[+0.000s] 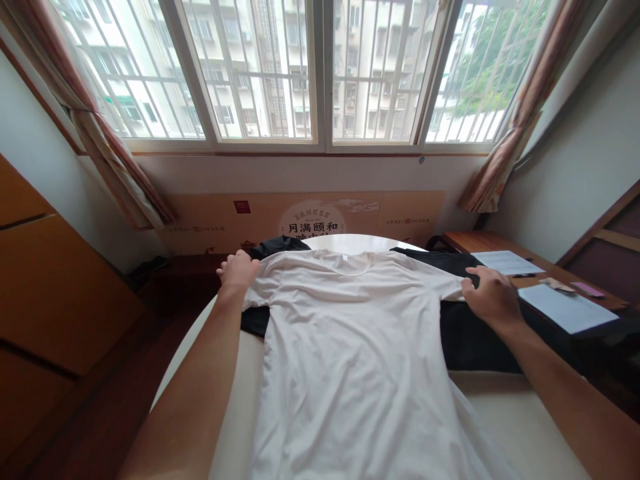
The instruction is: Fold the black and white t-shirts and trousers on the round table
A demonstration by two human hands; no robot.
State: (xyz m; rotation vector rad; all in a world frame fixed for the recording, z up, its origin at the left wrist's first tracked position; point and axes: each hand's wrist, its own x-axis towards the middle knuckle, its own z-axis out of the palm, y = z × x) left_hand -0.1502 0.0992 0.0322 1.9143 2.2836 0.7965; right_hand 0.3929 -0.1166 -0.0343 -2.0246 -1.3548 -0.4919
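A white short-sleeved T-shirt lies spread out with its neckline away from me. Loose wrinkles run down its body. My left hand is closed on the end of the left-hand sleeve, its fingertips partly hidden. At the opposite sleeve, my right hand pinches the cuff between thumb and fingers, and that sleeve is stretched outward. Under the T-shirt lies a black garment, showing past both sleeves and beyond the shoulders. Both rest on a white rounded table.
On the right stands a wooden desk with paper sheets, a pen and a pink item. An orange-brown cabinet is on the left. Ahead, a printed cardboard panel stands below barred windows with tied curtains.
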